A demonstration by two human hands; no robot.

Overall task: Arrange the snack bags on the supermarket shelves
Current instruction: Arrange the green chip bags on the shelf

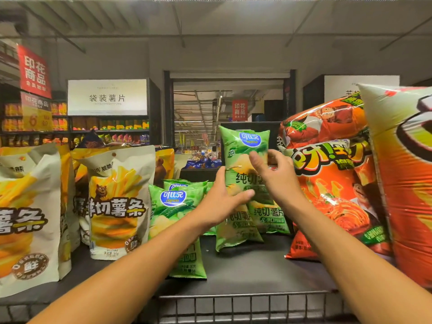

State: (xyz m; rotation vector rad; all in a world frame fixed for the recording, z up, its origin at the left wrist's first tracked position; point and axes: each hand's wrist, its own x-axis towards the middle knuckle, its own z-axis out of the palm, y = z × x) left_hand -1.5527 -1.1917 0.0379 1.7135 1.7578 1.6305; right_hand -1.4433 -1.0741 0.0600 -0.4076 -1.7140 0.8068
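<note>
Head view. Right hand: thumb and fingers pinching the upper part of a green bag, held upright. Left hand: fingers straight, palm flat against the same bag's lower left side, steadying it. Bag position: centre of shelf, above more green bags at 7 o'clock and behind. Fry bags stand at 9 o'clock; orange bags lean at 3 o'clock. Progress, as judged: sides stocked, green row partly stood up; front green bags lie slumped, shelf front bare, so straightening remains.
</note>
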